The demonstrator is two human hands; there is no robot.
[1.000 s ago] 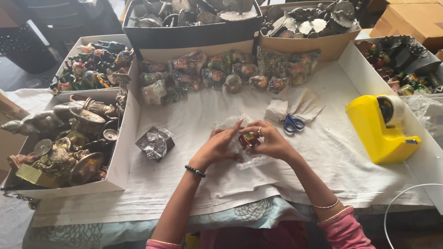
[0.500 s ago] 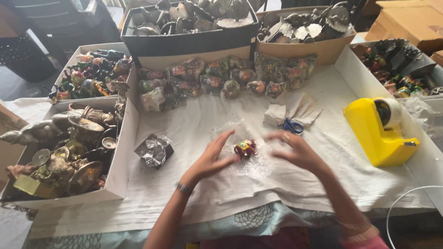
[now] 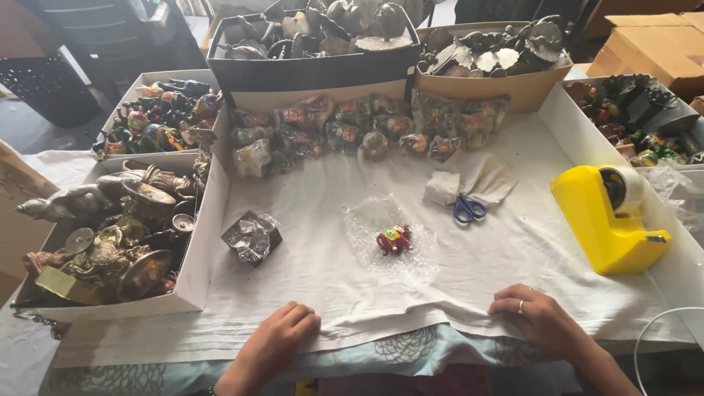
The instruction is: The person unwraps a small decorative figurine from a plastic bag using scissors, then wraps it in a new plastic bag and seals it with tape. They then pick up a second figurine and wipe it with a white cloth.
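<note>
Both hands rest at the near edge of the white cloth on the table, holding nothing: the left hand loosely curled, the right hand spread flat. Between and beyond them, a small red figurine lies on a bubble wrap sheet, its long axis running left to right; which way it faces I cannot tell.

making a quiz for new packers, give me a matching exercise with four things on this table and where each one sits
Things:
1. small red figurine
2. blue-handled scissors
3. yellow tape dispenser
4. silver-wrapped bundle

Places:
A. far right of the white cloth
B. on the bubble wrap, centre
C. beside the left box of metal figures
D. on the folded white cloths

Pairs: 1-B, 2-D, 3-A, 4-C
</note>
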